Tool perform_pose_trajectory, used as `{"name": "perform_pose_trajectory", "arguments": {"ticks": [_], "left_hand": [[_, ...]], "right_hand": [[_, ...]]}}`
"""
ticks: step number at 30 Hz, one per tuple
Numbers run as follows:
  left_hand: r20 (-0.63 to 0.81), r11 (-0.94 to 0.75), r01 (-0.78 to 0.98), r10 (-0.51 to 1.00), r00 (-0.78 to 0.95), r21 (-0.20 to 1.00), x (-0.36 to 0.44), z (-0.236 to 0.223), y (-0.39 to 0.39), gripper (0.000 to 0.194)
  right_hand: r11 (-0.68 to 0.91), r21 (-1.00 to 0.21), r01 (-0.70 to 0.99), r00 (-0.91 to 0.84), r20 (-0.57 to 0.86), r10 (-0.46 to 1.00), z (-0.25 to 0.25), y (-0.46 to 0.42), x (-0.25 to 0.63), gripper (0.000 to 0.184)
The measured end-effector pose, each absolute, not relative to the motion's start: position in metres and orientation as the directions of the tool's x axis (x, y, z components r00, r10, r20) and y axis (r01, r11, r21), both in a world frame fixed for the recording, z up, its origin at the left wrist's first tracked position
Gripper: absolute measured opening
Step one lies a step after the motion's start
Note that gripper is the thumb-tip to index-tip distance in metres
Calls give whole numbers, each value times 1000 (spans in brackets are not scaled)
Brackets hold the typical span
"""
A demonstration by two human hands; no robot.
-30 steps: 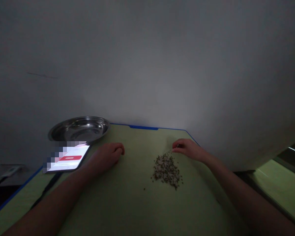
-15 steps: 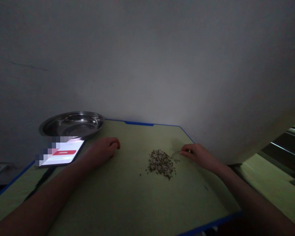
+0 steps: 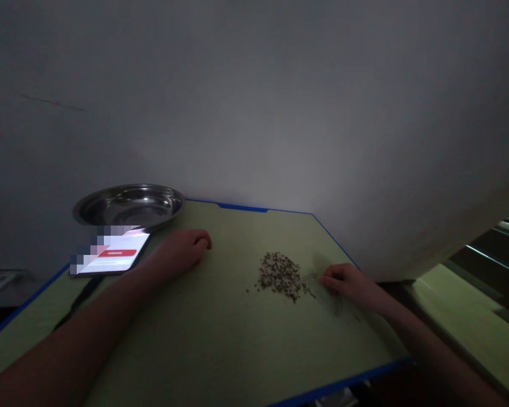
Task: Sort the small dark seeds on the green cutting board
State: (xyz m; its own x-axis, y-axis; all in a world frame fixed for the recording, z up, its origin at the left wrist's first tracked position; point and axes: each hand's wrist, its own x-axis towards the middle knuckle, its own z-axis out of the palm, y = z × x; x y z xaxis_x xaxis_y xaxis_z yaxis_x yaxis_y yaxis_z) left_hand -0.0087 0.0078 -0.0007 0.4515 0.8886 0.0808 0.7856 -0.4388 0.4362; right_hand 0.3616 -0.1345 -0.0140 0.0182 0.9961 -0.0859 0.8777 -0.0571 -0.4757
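A low pile of small speckled brown and pale grains (image 3: 280,274) lies on the pale green table (image 3: 220,333), a few bits strayed around it. Just right of the pile is my right hand (image 3: 343,282), thumb and fingers pinched on a thin, see-through, wire-like strand (image 3: 309,277); its exact kind does not show. Faint thin lines also run on the tabletop below that hand. To the left of the grains, my left hand (image 3: 190,246) rests on the table with its fingers curled in, and nothing shows in them.
A wide steel basin (image 3: 129,206) stands at the back left against the wall. In front of it lies a phone (image 3: 114,257) with a lit screen, propped near a dark strap-like piece (image 3: 78,299). The table has a blue edge (image 3: 242,207).
My right hand has moved slightly right and toward me, drawing the strand away from the pile; a few grains trail out to the right. My left hand stays curled in place.
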Motion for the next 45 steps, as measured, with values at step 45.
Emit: {"name": "perform_pose_trajectory", "arguments": {"ticks": [45], "left_hand": [[55, -388, 812, 912, 406, 436, -3, 1, 3, 34]], "right_hand": [[45, -578, 815, -215, -229, 949, -7, -179, 285, 26]]}}
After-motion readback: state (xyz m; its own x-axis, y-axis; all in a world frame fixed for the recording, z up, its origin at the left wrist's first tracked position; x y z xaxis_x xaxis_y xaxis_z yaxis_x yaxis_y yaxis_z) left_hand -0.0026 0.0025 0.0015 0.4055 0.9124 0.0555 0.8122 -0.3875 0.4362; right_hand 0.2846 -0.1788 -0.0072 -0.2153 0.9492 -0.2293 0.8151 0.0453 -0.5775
